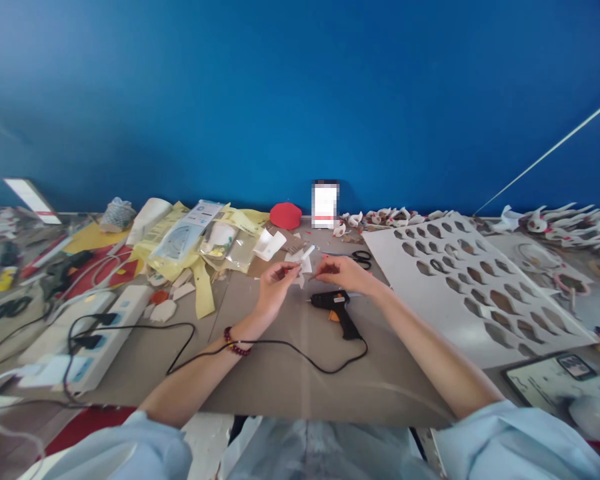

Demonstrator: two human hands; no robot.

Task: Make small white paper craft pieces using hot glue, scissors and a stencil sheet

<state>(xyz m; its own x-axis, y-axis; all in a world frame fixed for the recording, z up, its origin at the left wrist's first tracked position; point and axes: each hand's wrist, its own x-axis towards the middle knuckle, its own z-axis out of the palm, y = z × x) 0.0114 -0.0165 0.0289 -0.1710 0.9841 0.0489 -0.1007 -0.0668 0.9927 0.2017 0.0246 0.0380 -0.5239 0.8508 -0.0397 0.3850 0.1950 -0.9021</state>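
Note:
My left hand (275, 283) is closed in a pinch on a small white paper piece (306, 255) held just above the grey board. My right hand (341, 273) is also pinched, its fingertips on something thin and small that I cannot make out, close to the white piece. A black glue gun (336, 308) with an orange trigger lies on the board right below both hands, its black cord (280, 345) looping left under my left wrist. A dark bead bracelet sits on that wrist.
A white power strip (93, 340) with plugs lies at the left. Yellow paper and plastic packets (195, 237) pile behind it. Black scissors (363, 258) lie behind my right hand. A white sheet with cut-out holes (475, 293) covers the right. A red round object (286, 215) stands by the blue wall.

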